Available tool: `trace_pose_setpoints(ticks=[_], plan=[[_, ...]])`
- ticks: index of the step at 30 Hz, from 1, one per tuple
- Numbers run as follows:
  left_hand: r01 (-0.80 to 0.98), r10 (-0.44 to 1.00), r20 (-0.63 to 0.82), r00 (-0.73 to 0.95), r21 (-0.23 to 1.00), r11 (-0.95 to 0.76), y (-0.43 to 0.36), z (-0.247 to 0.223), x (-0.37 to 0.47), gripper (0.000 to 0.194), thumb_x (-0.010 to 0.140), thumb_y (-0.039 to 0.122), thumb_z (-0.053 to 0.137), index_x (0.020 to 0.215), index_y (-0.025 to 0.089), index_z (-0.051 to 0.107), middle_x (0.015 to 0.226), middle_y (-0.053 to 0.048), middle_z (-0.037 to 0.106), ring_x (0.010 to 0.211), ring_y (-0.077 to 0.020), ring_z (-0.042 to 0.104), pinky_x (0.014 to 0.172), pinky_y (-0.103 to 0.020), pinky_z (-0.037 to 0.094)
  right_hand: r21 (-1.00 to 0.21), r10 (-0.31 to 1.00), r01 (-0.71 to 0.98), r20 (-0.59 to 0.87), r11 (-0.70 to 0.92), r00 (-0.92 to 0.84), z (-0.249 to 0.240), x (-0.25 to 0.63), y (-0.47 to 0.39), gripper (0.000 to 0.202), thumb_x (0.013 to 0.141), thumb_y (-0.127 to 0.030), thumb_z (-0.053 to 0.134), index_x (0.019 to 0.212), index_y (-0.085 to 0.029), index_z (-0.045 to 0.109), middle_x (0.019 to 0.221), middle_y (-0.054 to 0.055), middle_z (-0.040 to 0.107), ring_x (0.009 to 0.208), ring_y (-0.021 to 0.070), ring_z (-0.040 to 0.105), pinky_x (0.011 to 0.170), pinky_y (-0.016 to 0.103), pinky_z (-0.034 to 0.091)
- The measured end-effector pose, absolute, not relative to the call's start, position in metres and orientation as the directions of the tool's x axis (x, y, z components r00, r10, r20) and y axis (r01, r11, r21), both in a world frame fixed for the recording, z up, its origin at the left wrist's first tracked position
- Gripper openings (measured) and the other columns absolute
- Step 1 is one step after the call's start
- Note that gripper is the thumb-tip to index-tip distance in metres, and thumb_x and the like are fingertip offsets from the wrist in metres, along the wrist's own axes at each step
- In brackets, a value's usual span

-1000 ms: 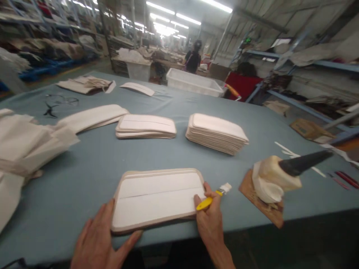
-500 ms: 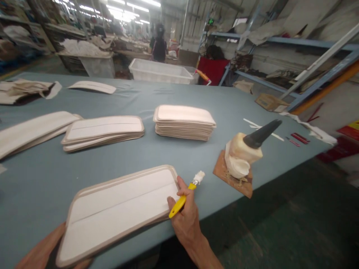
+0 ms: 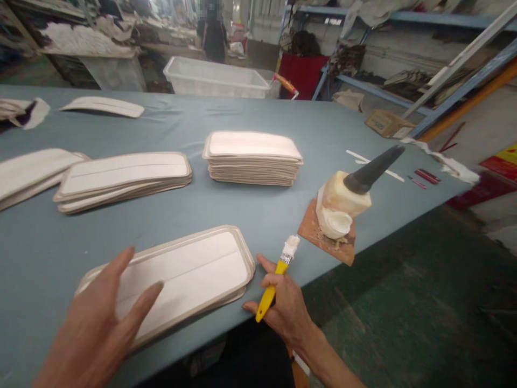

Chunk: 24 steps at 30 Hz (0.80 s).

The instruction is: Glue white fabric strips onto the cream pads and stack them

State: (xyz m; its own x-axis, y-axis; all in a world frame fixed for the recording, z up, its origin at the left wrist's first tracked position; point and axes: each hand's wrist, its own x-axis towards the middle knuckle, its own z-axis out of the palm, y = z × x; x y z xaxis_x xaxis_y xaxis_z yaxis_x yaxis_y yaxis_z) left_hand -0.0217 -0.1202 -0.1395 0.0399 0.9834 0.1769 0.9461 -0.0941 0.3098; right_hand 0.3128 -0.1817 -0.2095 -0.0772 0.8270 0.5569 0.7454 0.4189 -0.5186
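Observation:
In front of me a small pile of long white panels with beige borders and rounded corners [image 3: 194,264] lies on the blue-grey table covering [image 3: 177,215]. My left hand [image 3: 100,318] is over the pile's left end, thumb and fingers spread, holding nothing; whether it touches the top panel I cannot tell. At the pile's right end, my right hand [image 3: 286,302] grips a yellow-handled paintbrush [image 3: 269,296], its bristles coated in thick white paste and pointing away from me. Beyond the brush stands a cream glue container [image 3: 343,196] with a dark spout, on a brown board [image 3: 309,226].
A tall stack of similar panels [image 3: 252,159] stands mid-table, with a lower pile [image 3: 125,175] left of it. Red tools [image 3: 427,176] and white strips [image 3: 393,175] lie to the right. A white bin [image 3: 214,78] and a person [image 3: 214,40] are past the far edge.
My left hand has come from under the panel's left end to above it, fingers spread. The panel now lies down on the pile. My right hand has drawn slightly off its right end, brush still held.

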Motion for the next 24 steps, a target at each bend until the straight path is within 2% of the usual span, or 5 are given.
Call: trace_pose_setpoints(ticks=[3,8,13,18,24], plan=[[0.899,0.948,0.141,0.286,0.301,-0.316,-0.069,-0.125,0.035,0.08,0.103,0.067,0.027,0.152,0.007,0.047,0.155,-0.021,0.058,0.143,-0.0367,0.056,0.122,-0.057,0.045,-0.475,0.836,0.776,0.536,0.414,-0.117,-0.209,0.309,-0.177,0.05,0.087,-0.048,0.088,0.113,-0.025,0.052,0.149,0.024,0.062,0.126,0.0353,0.071,0.093,0.047,0.064],[0.854,0.892,0.049,0.45,0.268,-0.446,-0.017,-0.134,0.09,0.062,0.106,0.054,0.032,0.139,0.01,0.06,0.132,-0.021,0.072,0.12,-0.0386,0.069,0.104,-0.056,0.055,-0.421,0.853,0.85,0.519,0.317,-0.061,-0.21,0.299,-0.17,0.059,0.079,-0.057,0.092,0.111,-0.025,0.055,0.149,0.023,0.063,0.116,0.0388,0.074,0.088,0.049,0.064],[0.787,0.827,0.085,0.555,0.268,-0.556,-0.017,-0.147,0.098,0.051,0.109,0.047,0.03,0.123,0.016,0.069,0.123,-0.016,0.073,0.113,-0.0296,0.066,0.102,-0.044,0.053,-0.38,0.798,0.843,0.596,0.38,-0.091,-0.212,0.298,-0.168,0.043,0.093,-0.055,0.08,0.108,-0.026,0.053,0.14,0.021,0.069,0.1,0.0347,0.078,0.08,0.044,0.064],[0.73,0.782,0.134,0.608,0.294,-0.618,-0.024,-0.15,0.1,0.049,0.109,0.047,0.032,0.109,0.02,0.073,0.107,-0.011,0.073,0.099,-0.0262,0.064,0.093,-0.04,0.051,-0.382,0.798,0.837,0.594,0.393,-0.104,-0.212,0.3,-0.168,0.039,0.095,-0.052,0.079,0.107,-0.026,0.053,0.137,0.021,0.071,0.105,0.035,0.078,0.082,0.043,0.064],[0.73,0.799,0.171,0.577,0.331,-0.598,-0.028,-0.156,0.097,0.05,0.109,0.053,0.036,0.119,0.018,0.069,0.11,-0.011,0.075,0.105,-0.027,0.067,0.094,-0.04,0.052,-0.347,0.791,0.847,0.598,0.403,-0.131,-0.212,0.3,-0.171,0.03,0.1,-0.047,0.073,0.104,-0.026,0.053,0.132,0.021,0.074,0.104,0.0344,0.078,0.078,0.042,0.063]])
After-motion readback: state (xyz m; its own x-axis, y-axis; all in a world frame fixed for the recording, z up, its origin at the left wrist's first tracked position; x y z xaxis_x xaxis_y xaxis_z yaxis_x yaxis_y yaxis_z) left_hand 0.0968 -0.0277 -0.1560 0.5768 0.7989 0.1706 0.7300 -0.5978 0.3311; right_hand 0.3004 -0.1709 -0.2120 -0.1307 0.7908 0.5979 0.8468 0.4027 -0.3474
